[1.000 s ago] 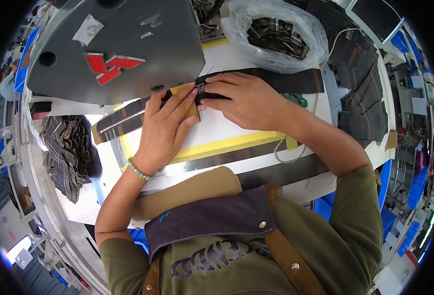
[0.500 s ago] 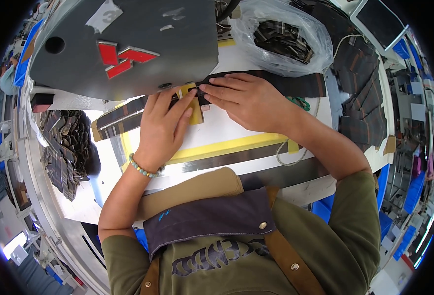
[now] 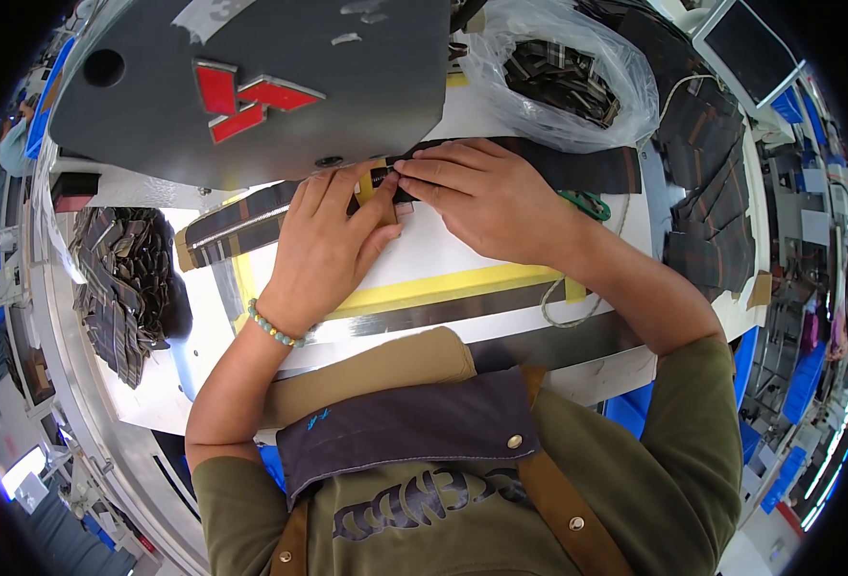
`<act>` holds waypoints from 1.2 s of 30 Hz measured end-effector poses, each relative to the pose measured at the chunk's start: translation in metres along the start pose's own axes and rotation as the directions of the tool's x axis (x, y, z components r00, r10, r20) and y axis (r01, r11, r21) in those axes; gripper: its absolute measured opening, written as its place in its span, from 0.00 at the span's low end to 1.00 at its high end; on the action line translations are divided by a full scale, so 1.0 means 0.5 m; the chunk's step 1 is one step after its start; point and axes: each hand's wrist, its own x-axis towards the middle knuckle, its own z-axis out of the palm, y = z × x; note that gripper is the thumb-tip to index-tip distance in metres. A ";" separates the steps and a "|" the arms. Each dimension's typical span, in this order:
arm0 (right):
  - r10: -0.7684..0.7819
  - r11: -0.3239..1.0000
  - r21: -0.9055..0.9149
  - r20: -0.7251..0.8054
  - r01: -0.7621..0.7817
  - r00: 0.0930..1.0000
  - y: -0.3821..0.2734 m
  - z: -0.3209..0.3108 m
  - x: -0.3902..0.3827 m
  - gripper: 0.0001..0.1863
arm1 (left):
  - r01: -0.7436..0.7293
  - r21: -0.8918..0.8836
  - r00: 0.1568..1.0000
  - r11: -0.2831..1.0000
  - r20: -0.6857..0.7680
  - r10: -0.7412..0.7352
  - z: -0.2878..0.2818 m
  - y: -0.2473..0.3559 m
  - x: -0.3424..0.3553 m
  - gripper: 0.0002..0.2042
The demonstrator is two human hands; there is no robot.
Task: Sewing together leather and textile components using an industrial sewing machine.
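Note:
My left hand point(image 3: 322, 245) has fingers slightly bent and apart, resting over a dark plaid strip with a zipper point(image 3: 234, 227) and a yellow piece point(image 3: 364, 184) below the machine's edge. Its thumb sticks out to the right. My right hand point(image 3: 481, 197) has its fingers together on the strip's dark band point(image 3: 589, 169), their tips meeting my left index finger at a small dark zipper part point(image 3: 381, 174); its thumb is mostly hidden. Green-handled scissors point(image 3: 585, 204) lie beside my right wrist.
A grey machine housing point(image 3: 280, 48) with red pieces overhangs the table point(image 3: 453, 250). A plastic bag of dark pieces point(image 3: 481, 77) stands behind. Plaid stacks lie left point(image 3: 121, 288) and right point(image 3: 702, 202); a screen point(image 3: 745, 50) is top right. A person point(image 3: 13, 144) sits far left.
The view has shifted slightly. My fingers have shifted a little around the join on the strip, with my left fingers more bent over the yellow piece.

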 end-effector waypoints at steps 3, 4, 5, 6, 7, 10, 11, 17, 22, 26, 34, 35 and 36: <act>0.010 0.999 0.032 -0.003 -0.010 1.000 0.002 0.001 0.000 0.20 | 0.023 -0.037 1.000 0.999 -0.004 -0.023 0.000 -0.006 -0.002 0.24; 0.019 0.999 0.047 -0.003 -0.019 1.000 0.001 0.000 0.001 0.20 | 0.022 -0.037 1.000 0.999 -0.006 -0.023 0.002 -0.009 -0.005 0.24; 0.019 0.999 0.045 -0.003 -0.019 1.000 0.000 -0.001 0.001 0.20 | 0.049 -0.093 0.999 0.994 -0.002 -0.050 0.005 -0.015 -0.007 0.24; 0.023 0.999 0.046 0.003 -0.023 1.000 0.000 -0.004 0.001 0.20 | 0.076 -0.149 0.997 0.986 0.004 -0.076 0.006 -0.019 -0.009 0.24; 0.027 0.998 0.049 0.008 -0.028 1.000 -0.001 -0.005 0.002 0.20 | 0.075 -0.149 0.997 0.986 0.006 -0.075 0.005 -0.022 -0.010 0.24; 0.034 0.998 0.059 0.016 -0.035 0.999 -0.002 -0.004 0.004 0.20 | 0.169 -0.274 0.985 0.947 0.017 -0.171 0.001 -0.022 -0.004 0.26; 0.038 0.998 0.059 0.016 -0.039 0.999 -0.001 -0.001 0.003 0.20 | 0.113 -0.150 0.994 0.982 0.018 -0.111 0.002 -0.015 0.005 0.28; -0.023 0.999 -0.032 0.025 0.024 0.999 -0.005 0.001 0.000 0.20 | 0.073 0.035 0.997 0.997 0.025 -0.074 0.005 -0.028 0.014 0.30; -0.031 0.997 -0.064 0.027 0.033 0.999 -0.007 0.003 0.000 0.20 | 0.090 0.196 0.992 0.976 -0.108 -0.070 -0.002 -0.064 -0.035 0.26; -0.031 0.998 -0.054 0.035 0.033 0.999 -0.009 0.003 0.001 0.21 | 0.031 0.095 0.990 0.995 -0.137 -0.018 -0.008 -0.057 -0.035 0.27; -0.022 0.998 -0.055 0.038 0.024 0.999 -0.013 0.003 0.000 0.22 | -0.023 0.093 1.000 0.995 -0.012 0.024 -0.015 -0.053 -0.035 0.32; -0.022 0.998 -0.057 0.038 0.024 0.999 -0.013 0.002 -0.001 0.22 | -0.031 0.114 1.000 0.993 -0.003 0.031 -0.016 -0.051 -0.035 0.32; -0.019 0.998 -0.056 0.039 0.021 0.999 -0.013 0.001 -0.001 0.22 | -0.038 0.135 0.999 0.990 0.006 0.038 -0.017 -0.050 -0.034 0.32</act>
